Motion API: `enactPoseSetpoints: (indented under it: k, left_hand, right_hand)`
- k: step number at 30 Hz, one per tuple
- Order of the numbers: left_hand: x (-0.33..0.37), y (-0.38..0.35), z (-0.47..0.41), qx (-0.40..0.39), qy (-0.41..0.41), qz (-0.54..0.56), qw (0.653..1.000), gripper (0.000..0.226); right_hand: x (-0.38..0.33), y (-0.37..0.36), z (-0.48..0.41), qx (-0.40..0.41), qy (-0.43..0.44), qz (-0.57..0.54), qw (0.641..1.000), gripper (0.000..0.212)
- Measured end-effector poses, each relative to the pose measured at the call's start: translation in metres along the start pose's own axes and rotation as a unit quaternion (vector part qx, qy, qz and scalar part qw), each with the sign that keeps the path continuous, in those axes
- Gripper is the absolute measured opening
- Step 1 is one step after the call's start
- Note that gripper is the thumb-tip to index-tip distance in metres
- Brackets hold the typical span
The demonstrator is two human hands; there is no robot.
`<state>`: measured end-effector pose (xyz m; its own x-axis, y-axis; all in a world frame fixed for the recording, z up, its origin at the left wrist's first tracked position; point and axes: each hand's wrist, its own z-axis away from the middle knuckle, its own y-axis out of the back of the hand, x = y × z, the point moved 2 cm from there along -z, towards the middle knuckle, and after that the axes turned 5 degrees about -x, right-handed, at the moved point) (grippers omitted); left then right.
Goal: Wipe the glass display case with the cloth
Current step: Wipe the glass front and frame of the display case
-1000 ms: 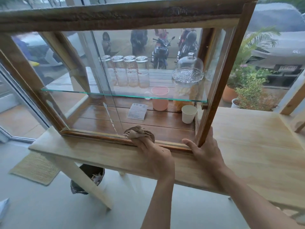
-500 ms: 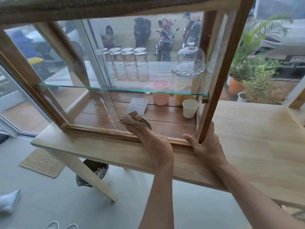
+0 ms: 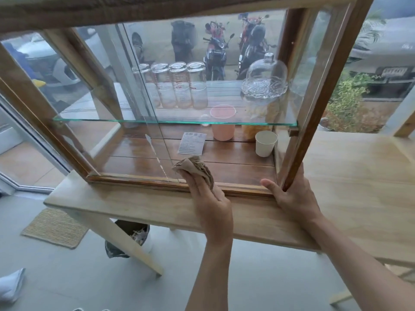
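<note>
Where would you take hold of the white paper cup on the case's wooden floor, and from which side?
Grip round the side wall of the white paper cup, coming in level from the front. It stands upright, the glass shelf lies overhead and blocks a reach from above, and the right post crowds its right side.

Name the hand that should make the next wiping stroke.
Left: the left hand holds the cloth against the glass, while the right hand grips the case's corner post.
</note>
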<state>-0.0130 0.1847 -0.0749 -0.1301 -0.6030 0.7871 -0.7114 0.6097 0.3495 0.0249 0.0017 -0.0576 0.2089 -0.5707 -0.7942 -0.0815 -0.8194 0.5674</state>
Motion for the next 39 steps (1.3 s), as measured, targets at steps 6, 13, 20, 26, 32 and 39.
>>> enactPoseSetpoints:
  k: [6,13,20,26,32,39]
  left_hand:
    - [-0.018,0.042,-0.021,0.044,-0.069,-0.115,0.99,0.019]
    - [-0.026,0.065,-0.04,-0.043,-0.018,-0.153,0.987,0.022]
    - [-0.005,0.034,-0.042,-0.116,-0.016,-0.037,0.992,0.02]
    - [0.003,0.022,-0.027,-0.029,0.046,0.068,0.996,0.025]
    - [-0.018,0.026,-0.04,0.031,0.055,0.04,0.997,0.029]
    - [0.0,0.023,-0.049,-0.006,-0.051,0.037,0.998,0.026]
  right_hand:
    - [-0.001,0.0,0.001,0.003,-0.002,-0.005,1.0,0.088]
    - [0.0,-0.002,0.001,0.008,-0.011,-0.001,1.0,0.091]
    - [0.002,-0.003,0.001,0.002,-0.008,-0.005,1.0,0.092]
    - [0.004,-0.004,0.0,0.002,-0.012,-0.001,1.0,0.094]
    - [0.003,-0.003,0.001,0.013,-0.024,0.01,1.0,0.087]
    - [0.006,-0.005,0.002,0.014,-0.04,-0.003,0.999,0.083]
